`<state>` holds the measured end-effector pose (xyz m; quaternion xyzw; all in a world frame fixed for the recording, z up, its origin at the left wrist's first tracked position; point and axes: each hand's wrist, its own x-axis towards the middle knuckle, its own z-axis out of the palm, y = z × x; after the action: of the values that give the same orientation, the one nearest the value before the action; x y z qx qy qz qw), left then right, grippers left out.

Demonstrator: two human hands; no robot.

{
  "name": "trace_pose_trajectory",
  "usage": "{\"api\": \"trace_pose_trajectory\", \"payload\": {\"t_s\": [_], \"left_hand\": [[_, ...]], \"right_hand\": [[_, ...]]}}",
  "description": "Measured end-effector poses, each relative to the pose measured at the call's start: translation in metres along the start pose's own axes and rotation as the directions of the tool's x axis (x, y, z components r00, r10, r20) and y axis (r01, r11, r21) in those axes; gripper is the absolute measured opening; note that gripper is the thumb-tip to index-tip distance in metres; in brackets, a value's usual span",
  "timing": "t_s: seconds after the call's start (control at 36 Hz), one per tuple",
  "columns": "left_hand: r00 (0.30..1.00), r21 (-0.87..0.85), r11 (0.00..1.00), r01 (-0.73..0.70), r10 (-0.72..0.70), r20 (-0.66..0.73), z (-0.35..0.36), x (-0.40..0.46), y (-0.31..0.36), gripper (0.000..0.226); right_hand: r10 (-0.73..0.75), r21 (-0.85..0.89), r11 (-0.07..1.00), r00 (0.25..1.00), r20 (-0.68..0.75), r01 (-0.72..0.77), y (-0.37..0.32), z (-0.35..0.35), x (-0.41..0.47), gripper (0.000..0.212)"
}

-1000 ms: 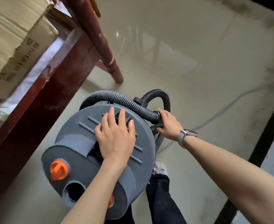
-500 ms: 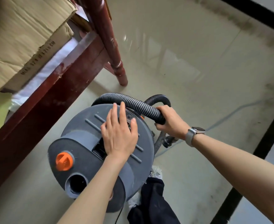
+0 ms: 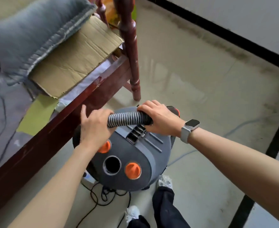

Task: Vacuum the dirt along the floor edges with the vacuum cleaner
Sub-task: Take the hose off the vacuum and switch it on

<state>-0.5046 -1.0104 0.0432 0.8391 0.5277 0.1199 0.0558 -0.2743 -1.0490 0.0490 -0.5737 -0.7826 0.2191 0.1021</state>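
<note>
A: What's around the vacuum cleaner [image 3: 127, 162]?
B: It stands on the floor [image 3: 193, 76] just beside a red wooden bed frame [image 3: 53, 134]; turned bedpost [image 3: 130, 46] just ahead. Flattened cardboard [image 3: 73, 58] and a grey cushion [image 3: 33, 27] on the bed. Black cord [image 3: 101, 198] coiled underneath.
A: Hands?
B: Both grip the ribbed hose [image 3: 124, 119] across the round lid: left hand [image 3: 94, 127] and right hand [image 3: 160, 119], fingers curled around it.
A: Counts?
B: Two orange knobs, one open port.

Bright soft daylight, floor glare, wide-angle distortion
</note>
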Motion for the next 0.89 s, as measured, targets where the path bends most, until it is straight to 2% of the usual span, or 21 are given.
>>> {"api": "trace_pose_trajectory", "payload": {"t_s": [0.06, 0.19, 0.33, 0.42, 0.47, 0.53, 0.58, 0.64, 0.69, 0.72, 0.78, 0.89], "left_hand": [[0.996, -0.045, 0.999, 0.009, -0.005, 0.092, -0.020, -0.025, -0.006, 0.034], [0.953, -0.241, 0.957, 0.159, -0.086, 0.289, -0.039, -0.104, -0.012, 0.045], [0.829, -0.430, 0.817, 0.384, -0.101, 0.549, -0.036, -0.175, 0.009, 0.033], [0.758, -0.483, 0.726, 0.490, -0.082, 0.647, -0.030, -0.202, 0.027, 0.030], [0.737, -0.518, 0.678, 0.521, -0.050, 0.674, -0.027, -0.209, 0.039, 0.034], [0.730, -0.547, 0.664, 0.510, 0.002, 0.683, -0.024, -0.208, 0.053, 0.038], [0.734, -0.572, 0.657, 0.490, 0.042, 0.678, -0.021, -0.202, 0.067, 0.040], [0.738, -0.600, 0.622, 0.504, 0.050, 0.672, -0.018, -0.193, 0.079, 0.038], [0.732, -0.628, 0.561, 0.539, 0.057, 0.679, -0.013, -0.183, 0.092, 0.032], [0.726, -0.639, 0.523, 0.564, 0.054, 0.685, -0.012, -0.178, 0.097, 0.030], [0.705, -0.649, 0.439, 0.621, 0.049, 0.707, -0.007, -0.167, 0.111, 0.031], [0.658, -0.641, 0.266, 0.720, 0.033, 0.753, 0.003, -0.141, 0.145, 0.034]], "right_hand": [[-0.035, -0.049, 0.998, 0.999, 0.001, 0.035, -0.022, 0.001, -0.011, 0.052], [-0.110, -0.148, 0.983, 0.994, 0.013, 0.111, -0.074, 0.017, -0.046, 0.051], [-0.176, -0.221, 0.959, 0.984, 0.037, 0.180, -0.103, 0.038, -0.084, 0.046], [-0.192, -0.272, 0.941, 0.980, 0.056, 0.200, -0.105, 0.049, -0.108, 0.039], [-0.142, -0.266, 0.953, 0.990, 0.015, 0.141, -0.099, 0.057, -0.128, 0.049], [-0.029, -0.216, 0.976, 0.996, -0.080, 0.011, -0.095, 0.062, -0.150, 0.066], [0.155, -0.045, 0.985, 0.961, -0.227, -0.169, -0.091, 0.067, -0.172, 0.078], [0.430, 0.243, 0.897, 0.853, -0.295, -0.368, -0.090, 0.072, -0.193, 0.076], [0.670, 0.485, 0.706, 0.710, -0.218, -0.517, -0.091, 0.080, -0.211, 0.066], [0.735, 0.556, 0.614, 0.663, -0.142, -0.561, -0.093, 0.085, -0.217, 0.061], [0.777, 0.637, 0.474, 0.629, 0.022, -0.608, -0.096, 0.094, -0.230, 0.054], [0.696, 0.797, 0.196, 0.654, 0.297, -0.571, -0.102, 0.104, -0.245, 0.050]]}}
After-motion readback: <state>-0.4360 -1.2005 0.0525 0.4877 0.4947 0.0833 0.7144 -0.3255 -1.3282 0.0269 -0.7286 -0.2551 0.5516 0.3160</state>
